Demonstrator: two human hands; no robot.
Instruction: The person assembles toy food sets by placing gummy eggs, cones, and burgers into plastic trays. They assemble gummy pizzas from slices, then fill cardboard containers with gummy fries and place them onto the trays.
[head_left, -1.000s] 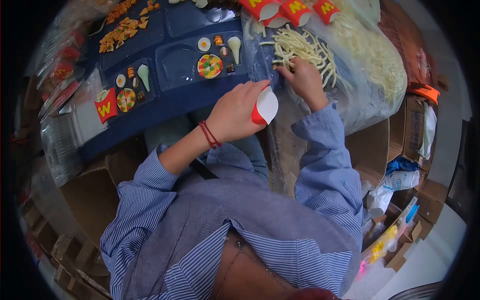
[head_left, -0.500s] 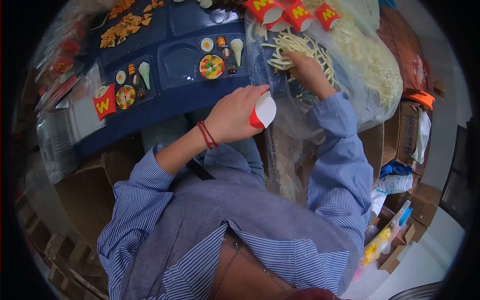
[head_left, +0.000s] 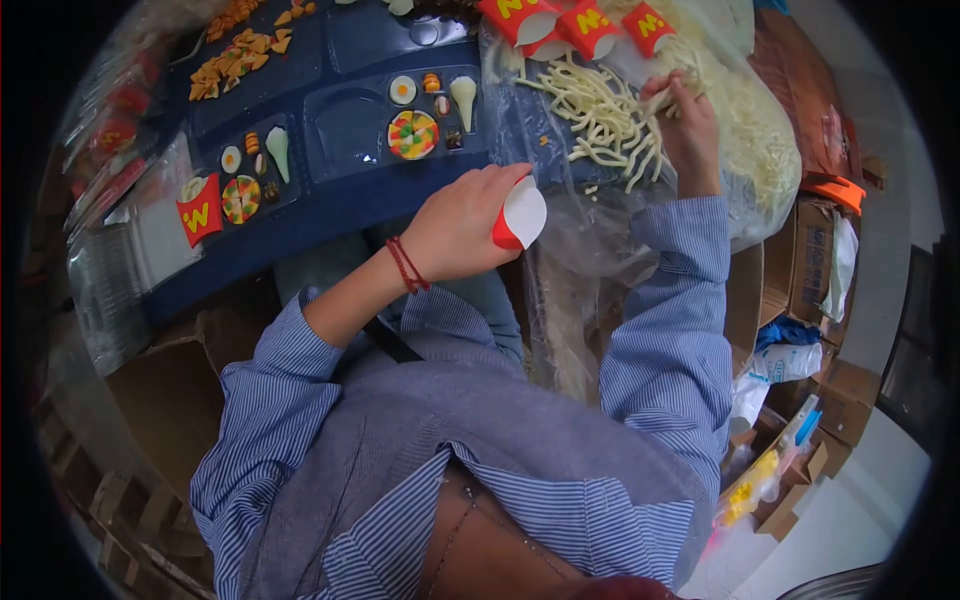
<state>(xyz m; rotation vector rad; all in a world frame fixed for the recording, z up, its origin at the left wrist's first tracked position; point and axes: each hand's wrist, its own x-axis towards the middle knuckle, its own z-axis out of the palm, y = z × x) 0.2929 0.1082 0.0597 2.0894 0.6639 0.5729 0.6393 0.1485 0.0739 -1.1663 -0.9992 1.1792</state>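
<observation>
My left hand [head_left: 462, 228] is wrapped around a small red toy fries carton [head_left: 525, 212], its white inside facing up toward me. Over at the right, my right hand [head_left: 692, 135] is raised with bent fingers pinching pale toy fries, partly hidden by the fingers. Just left of it, a loose pile of cream toy fries [head_left: 598, 112] lies on clear plastic. Several more red cartons with a yellow mark [head_left: 590, 28] rest behind the pile.
A clear tray [head_left: 345, 130] holds a mini pizza [head_left: 413, 134], egg and other toy foods. Another filled tray [head_left: 262, 190] has a red fries carton [head_left: 200, 210] at its left. A big plastic bag of pale strips [head_left: 765, 130] bulges at right. Cardboard boxes [head_left: 812, 250] stand beyond.
My right hand has lifted out of the fries pile and moved right and back, fingers pinched. My left hand keeps its hold on the carton. The view has shifted slightly.
</observation>
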